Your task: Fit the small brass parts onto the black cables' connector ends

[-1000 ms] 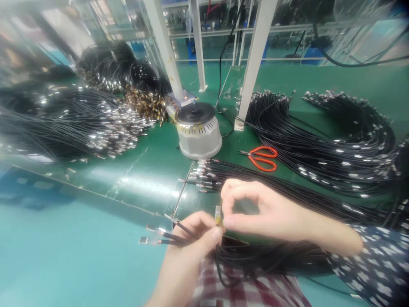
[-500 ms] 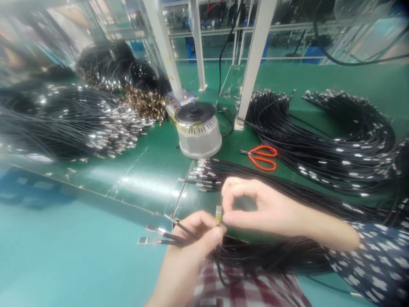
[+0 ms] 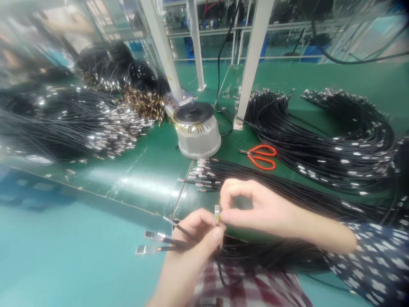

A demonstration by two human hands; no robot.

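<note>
My left hand (image 3: 198, 247) is closed around several black cables. Its thumb and forefinger pinch one of them just below an upright metal connector (image 3: 217, 212), which has a yellowish wrap at its base. Other cable ends stick out to the left between the fingers, two with flat metal connectors (image 3: 142, 249) and clear sleeves. My right hand (image 3: 243, 200) is pinched right beside the upright connector, thumb and forefinger at its right edge. A thin sliver of yellow tape (image 3: 220, 201) shows at those fingertips, mostly hidden by them.
A round white tape dispenser (image 3: 200, 138) stands ahead on the green bench (image 3: 134, 175). Orange-handled scissors (image 3: 262, 157) lie right of it. Cable bundles (image 3: 319, 132) fill the right side; more cables (image 3: 105, 123) lie left. White posts (image 3: 254, 64) rise behind. Cables cross the lap.
My right fingertips have come slightly closer to the upright connector. The loose connectors at the left have turned and shifted slightly; the left hand keeps its hold.
</note>
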